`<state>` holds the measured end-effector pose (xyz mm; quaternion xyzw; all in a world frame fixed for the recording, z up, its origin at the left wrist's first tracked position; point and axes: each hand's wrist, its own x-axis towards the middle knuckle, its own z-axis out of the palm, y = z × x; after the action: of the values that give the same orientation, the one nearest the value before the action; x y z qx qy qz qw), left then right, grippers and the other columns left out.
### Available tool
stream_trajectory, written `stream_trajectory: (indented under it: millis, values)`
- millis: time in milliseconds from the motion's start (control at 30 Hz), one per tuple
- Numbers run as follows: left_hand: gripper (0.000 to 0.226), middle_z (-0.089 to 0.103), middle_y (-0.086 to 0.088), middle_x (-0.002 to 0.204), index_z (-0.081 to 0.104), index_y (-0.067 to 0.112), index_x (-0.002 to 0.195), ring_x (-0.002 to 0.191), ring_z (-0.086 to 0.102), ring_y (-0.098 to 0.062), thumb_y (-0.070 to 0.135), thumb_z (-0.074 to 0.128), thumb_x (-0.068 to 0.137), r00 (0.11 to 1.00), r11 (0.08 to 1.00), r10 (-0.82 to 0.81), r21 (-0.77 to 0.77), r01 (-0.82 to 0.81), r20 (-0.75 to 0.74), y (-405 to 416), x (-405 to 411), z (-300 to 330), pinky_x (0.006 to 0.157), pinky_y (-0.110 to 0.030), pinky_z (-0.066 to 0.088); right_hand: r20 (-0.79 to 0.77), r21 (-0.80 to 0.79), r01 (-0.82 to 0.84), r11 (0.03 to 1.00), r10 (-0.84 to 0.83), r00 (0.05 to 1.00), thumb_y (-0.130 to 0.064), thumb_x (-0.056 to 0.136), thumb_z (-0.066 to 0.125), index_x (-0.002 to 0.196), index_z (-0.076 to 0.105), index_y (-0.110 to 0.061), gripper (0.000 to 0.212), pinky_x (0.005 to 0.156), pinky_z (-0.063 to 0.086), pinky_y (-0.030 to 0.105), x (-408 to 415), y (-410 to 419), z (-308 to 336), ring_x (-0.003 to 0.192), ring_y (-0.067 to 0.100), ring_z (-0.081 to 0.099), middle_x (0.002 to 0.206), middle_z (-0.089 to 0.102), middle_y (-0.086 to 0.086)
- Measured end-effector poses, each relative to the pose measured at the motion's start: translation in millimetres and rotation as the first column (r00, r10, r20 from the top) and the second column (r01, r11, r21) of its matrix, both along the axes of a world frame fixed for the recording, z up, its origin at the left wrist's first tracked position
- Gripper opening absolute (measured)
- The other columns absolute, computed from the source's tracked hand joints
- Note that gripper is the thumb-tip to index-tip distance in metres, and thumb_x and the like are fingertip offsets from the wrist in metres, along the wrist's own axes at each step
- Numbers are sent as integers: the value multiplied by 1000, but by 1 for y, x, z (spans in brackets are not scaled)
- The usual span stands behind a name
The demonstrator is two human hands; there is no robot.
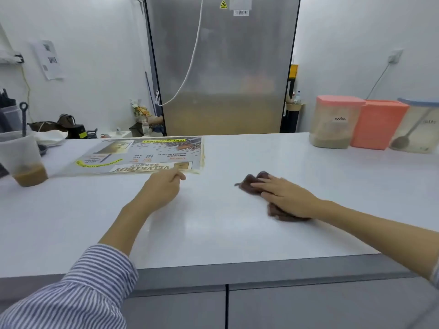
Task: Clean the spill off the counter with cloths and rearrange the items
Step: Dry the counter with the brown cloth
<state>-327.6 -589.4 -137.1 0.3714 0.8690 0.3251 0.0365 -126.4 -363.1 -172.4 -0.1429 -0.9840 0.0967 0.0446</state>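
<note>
A brown cloth (252, 182) lies bunched on the white counter (213, 233), right of centre. My right hand (285, 195) presses flat on it with straight fingers. A laminated menu sheet (142, 155) lies on the counter at the middle left, printed side up. My left hand (164, 186) is at the sheet's near edge, fingers curled, the thumb and fingertips touching or pinching that edge. A plastic cup (22, 160) with a little brown liquid stands at the far left.
Three containers stand at the back right: a pink-lidded mocha tub (332, 122), an orange box (377, 124) and a clear tub with a spoon (418, 129). A steel fridge (223, 67) rises behind the counter. Clutter lies at the back left.
</note>
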Motion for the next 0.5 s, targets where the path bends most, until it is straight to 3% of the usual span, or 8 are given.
stream_trajectory:
  millis: [67, 133, 300, 367, 500]
  values:
    - [34, 51, -4, 130, 60, 16, 115, 113, 47, -22, 15, 30, 98, 999, 999, -33, 29, 34, -38, 3, 10, 5, 88, -33, 40, -54, 13, 199, 980, -198, 979, -22, 102, 29, 142, 37, -27, 42, 106, 25, 32, -14, 15, 0, 134, 22, 31, 149, 35, -3]
    - [35, 52, -4, 130, 60, 17, 115, 117, 46, -25, 15, 30, 98, 996, 996, -72, 47, 75, -54, 10, 23, 7, 94, -37, 40, -73, 63, 260, 964, -255, 964, -24, 101, 27, 141, 38, -27, 42, 104, 24, 31, -23, 4, 0, 130, 22, 35, 148, 39, -5]
    - [34, 54, -4, 127, 59, 17, 117, 118, 48, -22, 16, 30, 98, 976, 978, -208, 5, 208, -66, 41, 53, -8, 101, -41, 39, -77, 52, -34, 998, 38, 996, -38, 102, 28, 144, 34, -33, 43, 110, 3, 12, 21, -57, -5, 139, -5, 13, 150, 26, -23]
    - [34, 56, -4, 127, 59, 18, 116, 118, 48, -23, 16, 29, 98, 964, 966, -260, -14, 259, -63, 56, 61, -14, 101, -41, 38, -73, -11, -36, 999, 36, 997, -41, 101, 30, 142, 34, -41, 41, 111, 5, 12, 52, -59, -6, 135, -11, 11, 147, 24, -30]
    - [34, 56, -4, 119, 57, 19, 116, 110, 51, -23, 16, 28, 98, 945, 946, -325, -20, 324, -35, 72, 74, -19, 95, -39, 41, -62, -71, 252, 965, -256, 965, -35, 101, 30, 140, 39, -40, 39, 108, 20, 21, 94, -5, 0, 139, 3, 24, 147, 33, -20]
